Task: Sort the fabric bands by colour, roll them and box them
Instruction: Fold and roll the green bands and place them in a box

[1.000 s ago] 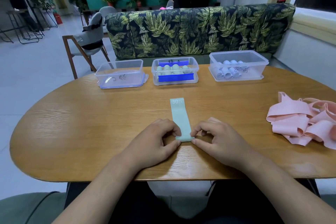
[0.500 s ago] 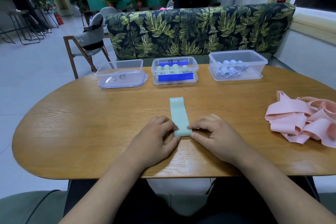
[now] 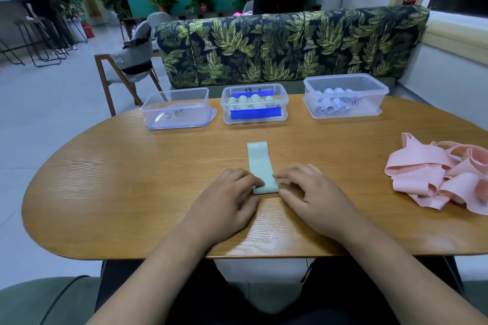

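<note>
A pale green band (image 3: 261, 165) lies flat on the wooden table (image 3: 126, 192), running straight away from the person, with "30" printed at its far end. Its near end is wound into a small roll. The left hand (image 3: 227, 204) grips the left end of that roll with curled fingers. The right hand (image 3: 315, 199) grips the right end the same way, its thumb against the near side. How far the fingertips wrap under the roll cannot be told from this angle. Along the far edge of the table stand three clear plastic boxes in a row. The left box (image 3: 176, 111) has handwriting on its front. The middle box (image 3: 254, 106) holds upright green rolls (image 3: 248, 100) behind a blue strip. The right box (image 3: 346, 96) holds rolls (image 3: 330, 104) that look white or pale blue, though the plastic blurs the colour. A loose heap of pink bands (image 3: 433, 178) lies at the right side of the table, well apart from the hands. A leaf-print sofa (image 3: 290, 47) stands behind the boxes.
</note>
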Available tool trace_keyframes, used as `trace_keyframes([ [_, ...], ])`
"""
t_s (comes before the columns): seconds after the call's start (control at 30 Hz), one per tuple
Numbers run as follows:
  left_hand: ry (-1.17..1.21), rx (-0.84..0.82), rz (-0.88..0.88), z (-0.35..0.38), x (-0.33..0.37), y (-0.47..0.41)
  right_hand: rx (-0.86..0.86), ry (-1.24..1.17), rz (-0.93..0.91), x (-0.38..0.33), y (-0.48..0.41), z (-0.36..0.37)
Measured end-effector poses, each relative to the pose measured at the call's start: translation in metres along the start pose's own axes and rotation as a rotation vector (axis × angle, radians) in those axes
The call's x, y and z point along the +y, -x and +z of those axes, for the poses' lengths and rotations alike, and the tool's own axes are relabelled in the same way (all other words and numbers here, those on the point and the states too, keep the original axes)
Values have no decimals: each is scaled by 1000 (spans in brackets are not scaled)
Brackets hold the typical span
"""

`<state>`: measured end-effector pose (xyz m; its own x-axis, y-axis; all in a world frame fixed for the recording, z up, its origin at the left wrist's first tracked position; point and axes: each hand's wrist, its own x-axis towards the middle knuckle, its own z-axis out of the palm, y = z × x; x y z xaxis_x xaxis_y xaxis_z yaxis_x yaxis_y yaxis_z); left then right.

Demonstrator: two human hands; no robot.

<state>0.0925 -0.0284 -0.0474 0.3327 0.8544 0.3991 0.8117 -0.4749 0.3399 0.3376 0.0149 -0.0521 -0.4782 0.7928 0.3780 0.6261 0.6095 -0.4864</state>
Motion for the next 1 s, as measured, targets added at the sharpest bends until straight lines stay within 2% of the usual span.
trace_keyframes([
  [0.17,-4,-4,-38,2,-1,-1,4,-1,-98,-2,2,1],
  [0.47,-33,-21,2,0,0,-1,-74,23,-22,8,-5,5],
  [0.77,-30,-23,-45,4,-7,-5,14,-21,-29,5,-2,4],
  [1.0,18,-40,-115,6,-15,-13,-58,30,-38,9,-8,7],
])
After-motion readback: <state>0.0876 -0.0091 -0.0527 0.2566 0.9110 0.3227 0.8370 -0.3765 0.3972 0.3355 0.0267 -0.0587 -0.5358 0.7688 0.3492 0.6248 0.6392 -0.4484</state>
